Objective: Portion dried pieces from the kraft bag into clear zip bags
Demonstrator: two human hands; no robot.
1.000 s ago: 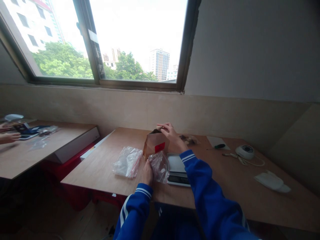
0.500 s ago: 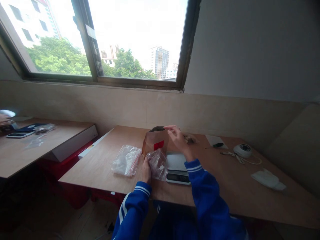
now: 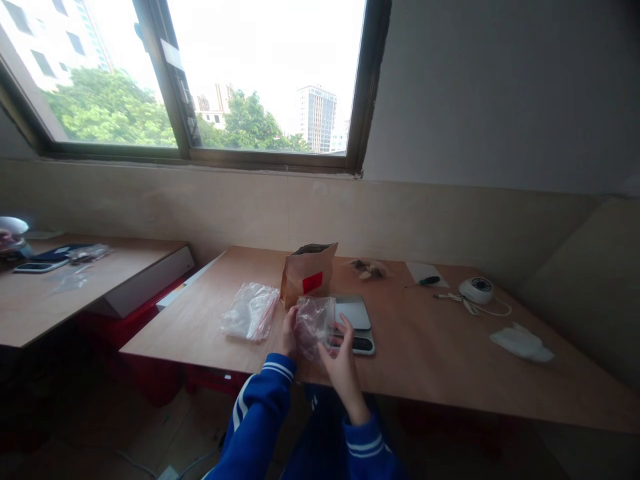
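Note:
My left hand (image 3: 289, 332) grips the left side of a small clear plastic bag (image 3: 313, 323) held just above the near edge of the wooden table (image 3: 440, 353). With fingers spread, my right hand (image 3: 342, 360) reaches up to the bag's right side and touches it. Behind the bag stands an open brown paper bag (image 3: 307, 274) with a red label. A digital scale (image 3: 354, 321) lies to the right of the plastic bag, partly hidden by it.
A stack of clear zip bags (image 3: 249, 311) lies to the left. Farther back are some brown scraps (image 3: 368, 269), a paper with a dark pen (image 3: 425, 275), a white round device (image 3: 477, 290) with cable and white cloth (image 3: 521, 343). A second table (image 3: 75, 293) stands left.
My right hand left the top of the brown paper bag and came down to the plastic bag. My left hand lifted that bag slightly. The camera tilted a little.

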